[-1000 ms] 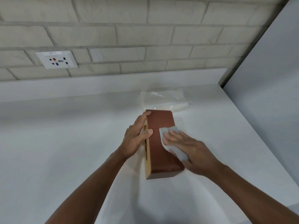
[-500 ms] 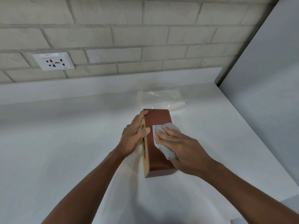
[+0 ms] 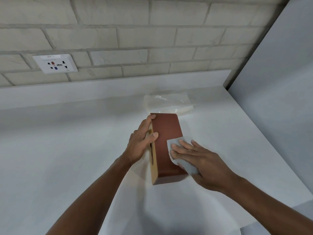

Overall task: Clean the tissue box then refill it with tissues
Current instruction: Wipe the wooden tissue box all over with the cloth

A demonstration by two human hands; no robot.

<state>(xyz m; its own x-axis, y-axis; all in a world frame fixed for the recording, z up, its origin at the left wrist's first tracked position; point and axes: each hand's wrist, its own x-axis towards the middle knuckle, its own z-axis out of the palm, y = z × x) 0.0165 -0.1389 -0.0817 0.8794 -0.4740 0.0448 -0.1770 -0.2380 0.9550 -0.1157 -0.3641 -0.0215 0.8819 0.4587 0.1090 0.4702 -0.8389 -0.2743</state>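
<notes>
You steadied the oblong, reddish-brown wooden tissue box (image 3: 165, 141) on the white bench (image 3: 67, 150), where it stood on one long side, its long axis running away from you towards the brick wall and its pale face with the dark slot turned to your left. Your left hand (image 3: 140, 143) gripped that slotted side, thumb hooked over the upper brown face and forefinger curled at the far top corner. Your right hand (image 3: 203, 160), the one nearer the box's near end, lay flat with fingers straight, pressing a pale grey cloth (image 3: 173, 143) against the upper right edge. Any further wipe would likely run along the box's length. The brown surface looked smooth, with a soft sheen and rounded edges. A clear-wrapped pack of white tissues (image 3: 167, 104) lay just behind the box's far end. Judging by that, refilling had not yet begun.
</notes>
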